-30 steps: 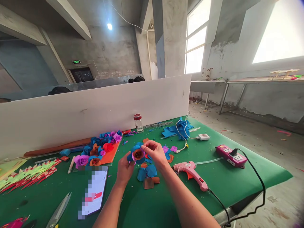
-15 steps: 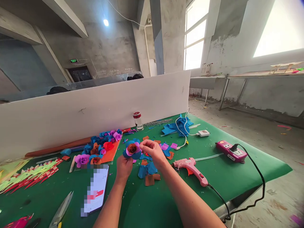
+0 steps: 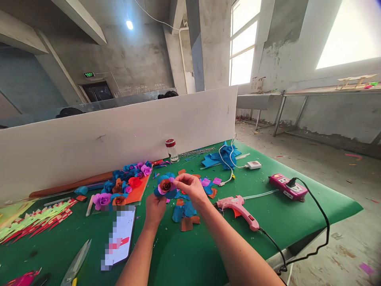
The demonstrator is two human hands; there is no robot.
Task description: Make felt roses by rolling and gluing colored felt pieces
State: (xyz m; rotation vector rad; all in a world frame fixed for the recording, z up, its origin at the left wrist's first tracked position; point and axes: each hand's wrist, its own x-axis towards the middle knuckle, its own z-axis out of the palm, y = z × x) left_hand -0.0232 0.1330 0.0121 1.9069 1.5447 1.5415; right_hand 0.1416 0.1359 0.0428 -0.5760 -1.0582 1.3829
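A paper flower (image 3: 166, 185) with a brown centre, purple inner petals and blue outer petals is held up over the green table. From below, my left hand (image 3: 155, 208) is closed around its base, which the fingers hide. My right hand (image 3: 193, 190) pinches a petal at the flower's right edge between thumb and fingertips. Loose blue, brown and purple paper petals (image 3: 187, 223) lie scattered beneath and behind my right hand. To the right of that forearm rests a pink glue gun (image 3: 238, 203) with a clear glue stick in its back.
Finished paper flowers (image 3: 102, 201) are heaped at the left. A phone (image 3: 124, 226) and scissors (image 3: 77, 260) lie nearer me. Behind are a red-lidded jar (image 3: 172, 151) and a white board (image 3: 119, 139). A magenta power strip (image 3: 288, 187) sits right, its black cord hanging over the edge.
The view has shifted slightly, so everything appears a little further left and up. Both hands keep their hold on the flower, with hardly any movement.
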